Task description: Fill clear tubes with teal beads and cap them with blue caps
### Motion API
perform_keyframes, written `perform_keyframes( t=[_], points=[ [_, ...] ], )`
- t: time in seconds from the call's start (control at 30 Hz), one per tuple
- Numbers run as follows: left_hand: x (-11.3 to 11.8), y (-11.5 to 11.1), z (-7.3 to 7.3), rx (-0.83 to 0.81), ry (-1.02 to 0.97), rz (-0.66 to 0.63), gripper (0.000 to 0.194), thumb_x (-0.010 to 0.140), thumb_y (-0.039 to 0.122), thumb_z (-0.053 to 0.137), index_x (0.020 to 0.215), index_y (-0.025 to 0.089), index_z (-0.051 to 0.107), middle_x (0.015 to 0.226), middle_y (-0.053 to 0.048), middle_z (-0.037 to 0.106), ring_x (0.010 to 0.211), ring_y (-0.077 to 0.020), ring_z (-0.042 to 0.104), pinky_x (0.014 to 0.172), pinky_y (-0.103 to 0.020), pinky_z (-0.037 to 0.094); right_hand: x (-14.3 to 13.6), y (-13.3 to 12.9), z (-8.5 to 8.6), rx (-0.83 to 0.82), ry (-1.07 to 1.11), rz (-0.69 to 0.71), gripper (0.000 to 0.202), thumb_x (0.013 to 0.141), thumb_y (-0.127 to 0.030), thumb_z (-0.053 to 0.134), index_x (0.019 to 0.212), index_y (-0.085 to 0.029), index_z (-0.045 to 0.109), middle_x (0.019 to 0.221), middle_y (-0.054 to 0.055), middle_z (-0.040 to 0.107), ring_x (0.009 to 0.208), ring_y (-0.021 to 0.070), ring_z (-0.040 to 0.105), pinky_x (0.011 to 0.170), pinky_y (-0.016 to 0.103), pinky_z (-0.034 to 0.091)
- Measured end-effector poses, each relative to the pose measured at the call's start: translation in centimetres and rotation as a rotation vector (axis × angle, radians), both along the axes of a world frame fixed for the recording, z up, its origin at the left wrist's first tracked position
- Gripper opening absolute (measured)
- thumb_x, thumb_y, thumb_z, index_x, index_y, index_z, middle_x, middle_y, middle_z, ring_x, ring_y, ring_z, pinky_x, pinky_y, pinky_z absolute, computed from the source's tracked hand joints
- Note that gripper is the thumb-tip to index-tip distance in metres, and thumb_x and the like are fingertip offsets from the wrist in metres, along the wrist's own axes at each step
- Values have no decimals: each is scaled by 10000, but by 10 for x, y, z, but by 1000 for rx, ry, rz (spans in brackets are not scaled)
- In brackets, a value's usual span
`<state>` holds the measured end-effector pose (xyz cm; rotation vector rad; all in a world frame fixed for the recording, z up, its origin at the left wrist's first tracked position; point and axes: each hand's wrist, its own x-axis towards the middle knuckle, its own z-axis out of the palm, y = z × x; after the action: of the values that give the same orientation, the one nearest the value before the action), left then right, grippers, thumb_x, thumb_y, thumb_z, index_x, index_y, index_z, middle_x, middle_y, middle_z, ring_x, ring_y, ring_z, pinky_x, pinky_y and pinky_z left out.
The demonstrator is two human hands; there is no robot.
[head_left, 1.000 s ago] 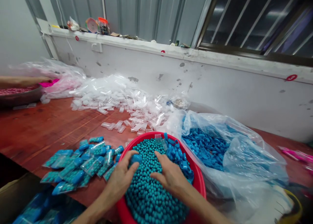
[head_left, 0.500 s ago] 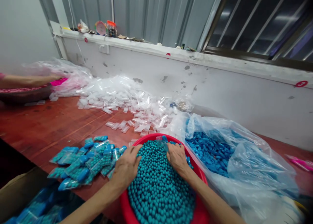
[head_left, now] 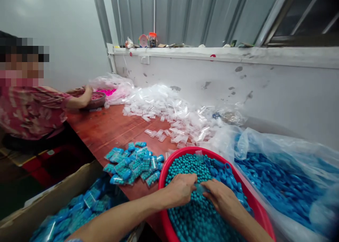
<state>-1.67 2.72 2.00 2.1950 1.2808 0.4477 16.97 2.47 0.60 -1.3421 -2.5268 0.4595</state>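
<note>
A red basin in front of me holds teal beads, with blue plastic caps along its right side. Over the beads, my left hand and my right hand meet at a small clear plastic container. The fingers of both are closed on it, the left at its left edge and the right at its right edge. Fingers partly hide the container, and I cannot tell how full it is. Another clear container rests near the basin's far rim.
Left of the basin lie filled, blue-capped containers; more fill a cardboard box below the table edge. Empty clear containers are heaped by the wall. A plastic bag of blue caps stands right. A co-worker sits at far left.
My hands have come together over the beads from opposite sides of the basin. The view has swung left, bringing the co-worker and the box further into sight.
</note>
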Motion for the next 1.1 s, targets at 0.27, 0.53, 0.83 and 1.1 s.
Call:
perform_keyframes(
  t=[0.27, 0.53, 0.83, 1.1],
  points=[
    [-9, 5, 15, -239, -212, -89, 170, 726, 166, 368, 693, 187, 534, 515, 42, 482, 513, -116, 447, 484, -199, 322, -2, -12, 36, -533, 367, -68, 148, 801, -198, 419, 750, -163, 553, 629, -37, 504, 560, 93, 447, 501, 187, 344],
    [-9, -4, 21, -417, -382, -70, 188, 729, 232, 414, 865, 193, 539, 563, 60, 471, 489, -93, 428, 454, -179, 303, -4, -20, 23, -746, 582, -194, 203, 815, -334, 418, 788, -159, 517, 662, -18, 515, 525, 94, 487, 403, 171, 396],
    [-3, -6, 16, -615, -415, -76, 214, 631, 171, 457, 843, 183, 482, 523, 87, 413, 388, -67, 381, 368, -169, 264, -3, -31, 30, -674, 498, -89, 107, 796, -184, 408, 793, -179, 515, 614, -48, 502, 500, 71, 460, 442, 156, 367],
    [-37, 19, 22, -520, -436, 161, 198, 658, 204, 477, 854, 175, 492, 462, 100, 388, 355, -64, 367, 357, -166, 247, 25, -44, 30, -415, 291, -228, 136, 827, -234, 391, 789, -195, 516, 648, -25, 541, 595, 118, 516, 543, 206, 389]
  ],
)
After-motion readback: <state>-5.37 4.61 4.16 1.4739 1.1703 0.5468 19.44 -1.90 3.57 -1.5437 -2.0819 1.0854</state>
